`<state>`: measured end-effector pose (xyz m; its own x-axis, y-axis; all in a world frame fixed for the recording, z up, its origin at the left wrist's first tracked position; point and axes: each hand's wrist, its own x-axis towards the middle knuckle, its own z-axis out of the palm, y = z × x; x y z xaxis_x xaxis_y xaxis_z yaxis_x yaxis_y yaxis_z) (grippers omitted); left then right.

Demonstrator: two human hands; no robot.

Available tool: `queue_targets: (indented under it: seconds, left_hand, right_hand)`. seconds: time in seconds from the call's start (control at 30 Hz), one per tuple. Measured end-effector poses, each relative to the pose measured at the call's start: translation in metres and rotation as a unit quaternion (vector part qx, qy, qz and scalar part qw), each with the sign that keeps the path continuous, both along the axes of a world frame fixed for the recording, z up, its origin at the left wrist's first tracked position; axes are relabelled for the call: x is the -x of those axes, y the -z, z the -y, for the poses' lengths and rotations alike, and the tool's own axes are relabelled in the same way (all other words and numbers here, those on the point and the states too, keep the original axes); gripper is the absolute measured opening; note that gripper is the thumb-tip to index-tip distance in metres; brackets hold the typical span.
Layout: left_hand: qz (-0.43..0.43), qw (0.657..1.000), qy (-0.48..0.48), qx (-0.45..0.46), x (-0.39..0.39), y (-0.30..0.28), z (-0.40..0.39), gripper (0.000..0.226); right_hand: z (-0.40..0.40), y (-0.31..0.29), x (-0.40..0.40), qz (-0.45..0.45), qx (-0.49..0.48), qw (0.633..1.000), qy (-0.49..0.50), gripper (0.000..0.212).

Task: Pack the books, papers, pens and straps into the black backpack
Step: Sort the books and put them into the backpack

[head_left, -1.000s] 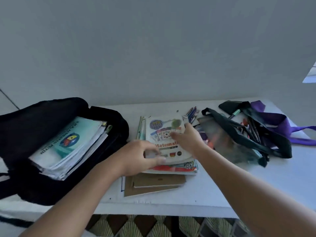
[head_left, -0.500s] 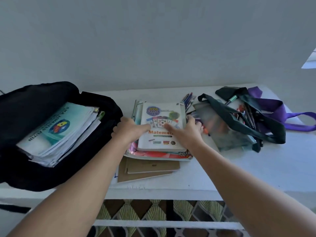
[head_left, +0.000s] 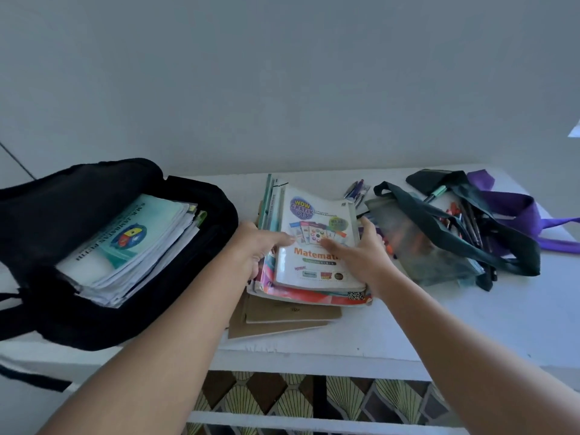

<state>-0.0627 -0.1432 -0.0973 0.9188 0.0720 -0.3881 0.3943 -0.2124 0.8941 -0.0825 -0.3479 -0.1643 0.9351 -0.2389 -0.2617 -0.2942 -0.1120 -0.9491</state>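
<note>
The left hand [head_left: 255,248] grips the left edge of a stack of glossy softcover books [head_left: 314,246], thumb lying across the top white "Matematik" workbook cover [head_left: 317,265], fingers curled under the side. The right hand [head_left: 361,255] grips the stack's right edge the same way, thumb on the cover. The stack sits mid-table on the white tabletop [head_left: 455,324], atop two brown paper notebooks [head_left: 282,321]. To the left lies the open black fabric backpack [head_left: 62,215], holding a pile of papers topped by a teal booklet [head_left: 125,243]. To the right are loose pens [head_left: 356,191], a translucent pouch [head_left: 417,246], dark green straps [head_left: 455,233] and purple straps [head_left: 518,211].
</note>
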Motion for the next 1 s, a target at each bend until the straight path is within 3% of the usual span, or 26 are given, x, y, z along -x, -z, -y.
queue_targets:
  seconds: [0.17,0.2,0.33,0.37,0.47,0.53,0.7,0.87,0.93,1.0]
  left_hand:
    - [0.041,0.989,0.017,0.139,0.028,-0.003,-0.013,0.035]
    - [0.051,0.985,0.030,0.165,0.035,-0.007,-0.014,0.037]
    - [0.127,0.961,0.087,0.231,0.045,-0.019,-0.018,0.046]
    - [0.162,0.957,0.094,0.221,0.044,-0.023,-0.018,0.047]
    - [0.280,0.945,0.086,0.147,0.030,-0.033,-0.013,0.050]
    - [0.315,0.936,0.067,0.143,0.020,-0.033,-0.009,0.050]
    - [0.269,0.948,0.077,0.154,0.024,0.005,-0.007,0.042]
    - [0.257,0.954,0.065,0.138,0.019,0.005,0.003,0.036]
    - [0.277,0.950,0.045,0.136,0.012,0.003,0.005,0.047]
    - [0.302,0.947,-0.017,0.106,0.006,0.004,0.007,0.077]
  right_hand:
    - [0.024,-0.023,0.004,-0.006,-0.160,0.986,-0.048,0.137]
    - [0.028,-0.028,0.005,0.006,-0.184,0.980,-0.073,0.127]
    - [0.027,-0.056,0.015,0.065,-0.249,0.957,-0.135,0.038]
    - [0.026,-0.063,0.015,0.095,-0.261,0.952,-0.126,0.032]
    - [0.021,-0.087,0.011,0.192,-0.242,0.949,-0.068,0.036]
    - [0.019,-0.096,0.009,0.245,-0.222,0.942,-0.055,0.041]
    - [0.015,-0.076,0.025,0.213,-0.135,0.957,-0.140,0.043]
    - [0.006,-0.076,0.029,0.198,-0.137,0.969,-0.056,0.034]
    - [0.005,-0.082,0.026,0.204,-0.171,0.964,-0.017,0.035]
    - [0.002,-0.091,0.024,0.208,-0.233,0.950,0.028,0.030]
